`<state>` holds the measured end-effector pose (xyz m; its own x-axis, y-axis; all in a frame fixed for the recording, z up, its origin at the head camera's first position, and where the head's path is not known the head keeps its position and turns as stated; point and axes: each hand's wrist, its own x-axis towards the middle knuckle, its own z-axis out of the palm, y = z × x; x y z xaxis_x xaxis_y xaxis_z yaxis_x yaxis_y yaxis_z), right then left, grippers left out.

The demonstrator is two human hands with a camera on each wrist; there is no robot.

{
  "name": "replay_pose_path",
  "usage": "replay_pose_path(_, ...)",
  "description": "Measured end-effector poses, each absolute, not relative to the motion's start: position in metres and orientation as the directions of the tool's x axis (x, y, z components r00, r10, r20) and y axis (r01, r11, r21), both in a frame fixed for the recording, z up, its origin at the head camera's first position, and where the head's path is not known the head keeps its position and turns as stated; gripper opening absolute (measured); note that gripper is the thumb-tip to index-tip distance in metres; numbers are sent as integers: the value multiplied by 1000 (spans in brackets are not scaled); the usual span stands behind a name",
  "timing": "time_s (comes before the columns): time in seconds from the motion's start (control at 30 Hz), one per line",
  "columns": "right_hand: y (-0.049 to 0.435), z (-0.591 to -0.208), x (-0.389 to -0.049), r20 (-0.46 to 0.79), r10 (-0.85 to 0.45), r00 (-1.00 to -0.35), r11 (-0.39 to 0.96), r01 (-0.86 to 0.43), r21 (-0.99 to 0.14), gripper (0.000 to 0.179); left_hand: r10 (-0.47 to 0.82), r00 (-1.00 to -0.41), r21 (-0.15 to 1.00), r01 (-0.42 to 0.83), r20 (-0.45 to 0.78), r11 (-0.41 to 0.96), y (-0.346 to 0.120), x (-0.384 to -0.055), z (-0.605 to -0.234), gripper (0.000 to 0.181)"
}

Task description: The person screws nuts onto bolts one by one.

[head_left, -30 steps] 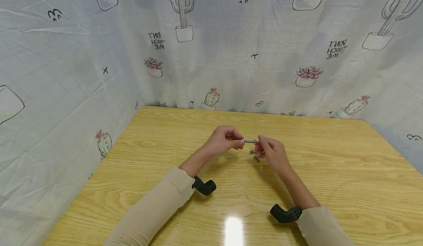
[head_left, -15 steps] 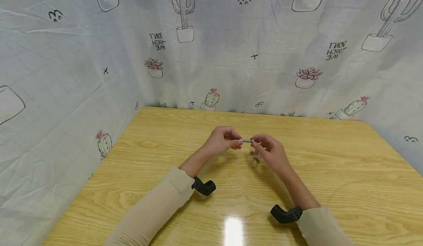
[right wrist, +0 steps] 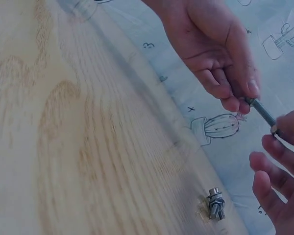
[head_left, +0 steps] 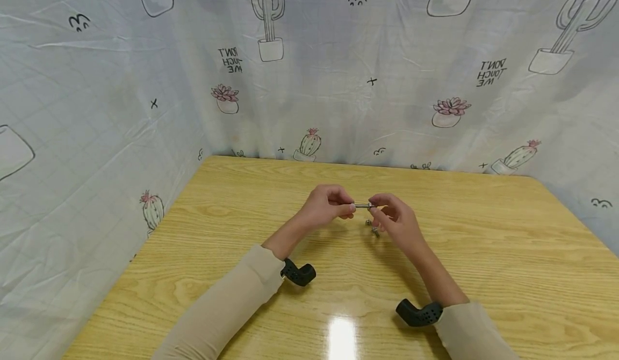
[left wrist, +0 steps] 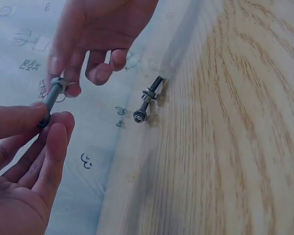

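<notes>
In the head view my left hand (head_left: 329, 207) pinches one end of a steel bolt (head_left: 361, 206) between thumb and fingers; its head is mostly hidden in that grip. The threaded shank (left wrist: 51, 100) lies about level between my hands, raised over the table. At the far end, a hex nut (left wrist: 59, 84) sits around the shank, and my right hand (head_left: 396, 220) pinches it with thumb and index finger. The other right fingers (right wrist: 269, 171) are loosely bent away from the bolt. Below the right hand, more bolts with nuts (left wrist: 148, 95) lie close together on the table.
The wood-grain table (head_left: 271, 182) extends to both sides and toward the body. A pale curtain with cactus drawings (head_left: 329, 80) hangs behind its far edge and along the left. Black curved wrist pieces (head_left: 299, 273) stick out at both cuffs.
The right thumb has moved from above the nut to its near lower side, and the fingers now reach over the top. The bolt has shifted slightly left; my left hand keeps its pinch.
</notes>
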<state>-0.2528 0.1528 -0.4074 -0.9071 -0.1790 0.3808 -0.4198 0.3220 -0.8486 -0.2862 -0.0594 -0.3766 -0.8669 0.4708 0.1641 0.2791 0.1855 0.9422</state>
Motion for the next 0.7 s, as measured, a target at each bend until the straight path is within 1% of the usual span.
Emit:
replay_pose_path(0.1, 154, -408, -253, 395, -185, -900, 332, -436, -837, 23, 461, -872, 946, 271, 163, 179, -59, -287, -377, 7)
replay_pose_path(0.2, 154, -408, -253, 387, -181, -904, 344, -427, -836, 22, 476, -863, 946, 276, 167, 168, -59, -287, -376, 7)
replay_pose_path(0.37, 154, -406, -254, 343, -172, -923, 356, -383, -852, 43, 524, -832, 940, 304, 183, 154, -59, -286, -374, 9)
replay_pose_path(0.43, 153, -406, -254, 337, -165, -927, 358, -375, -855, 46, 528, -829, 937, 311, 186, 157, -58, -286, -375, 9)
replay_pose_path(0.5, 154, -406, -254, 342, -158, -926, 350, -376, -858, 42, 515, -836, 937, 309, 186, 164, -58, -286, -375, 9)
replay_pose_path(0.6, 154, -407, -253, 367, -166, -915, 330, -402, -854, 28, 486, -855, 939, 298, 182, 172, -58, -287, -377, 8)
replay_pose_path(0.7, 155, -408, -253, 394, -189, -900, 327, -436, -839, 28, 466, -867, 943, 285, 177, 172, -58, -287, -377, 8)
